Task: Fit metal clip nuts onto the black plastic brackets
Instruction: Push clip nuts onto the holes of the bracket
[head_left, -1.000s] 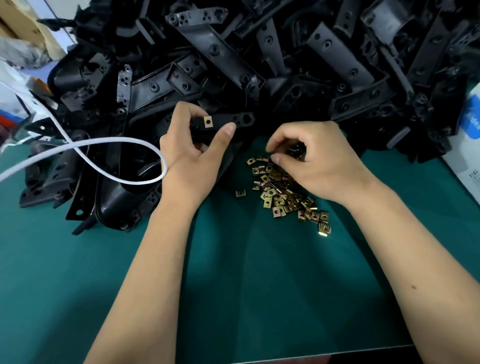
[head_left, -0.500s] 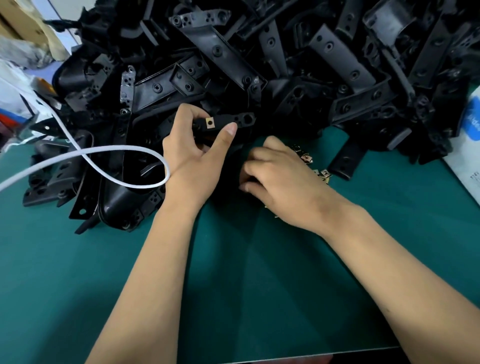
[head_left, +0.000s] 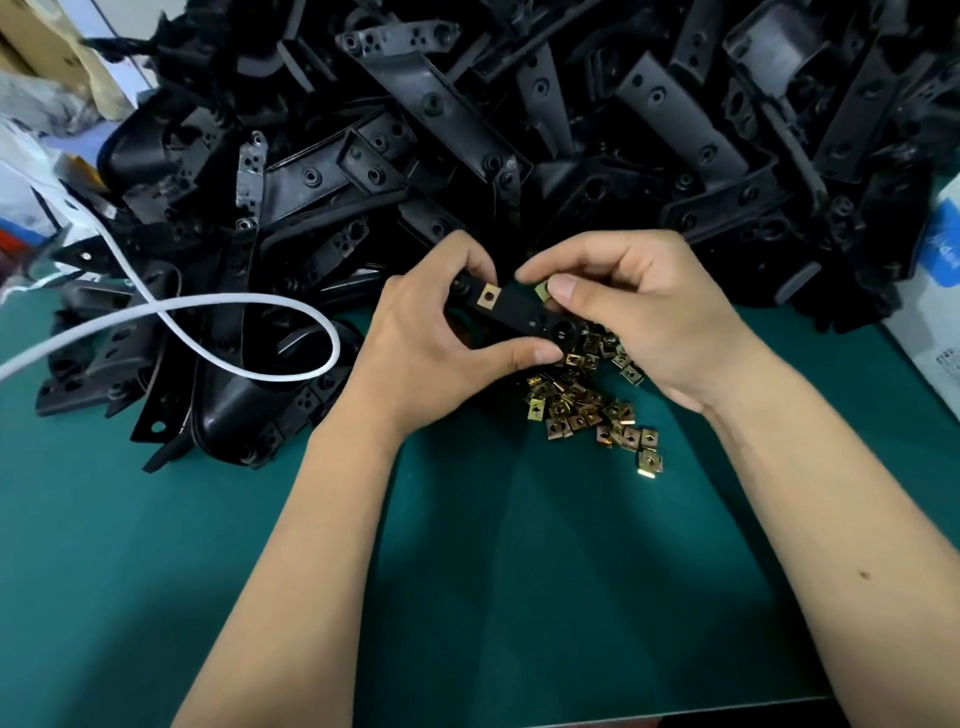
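Black plastic dominated the far half of the bench: a heaped pile of moulded brackets (head_left: 519, 130), with a white cable (head_left: 249, 312) looped over its left flank on the green mat (head_left: 467, 571).

Left hand (head_left: 436, 343) gripped a flat black plastic bracket (head_left: 519, 312) between curled fingers above and thumb below. One brass-coloured clip nut (head_left: 488, 296) already sat on the bracket, close to the left fingers.

Right hand (head_left: 639, 306) pinched a second brass clip nut (head_left: 542, 292) between thumb and forefinger, at the bracket's upper edge, just right of the seated one.

Loose brass nuts (head_left: 592, 410) lay heaped on the mat beneath both hands.

Risks, as judged: the pinched nut could go on skewed and jam, or spring from the fingertips into the heap. Bracket's free end, poorly supported, might twist under the push.
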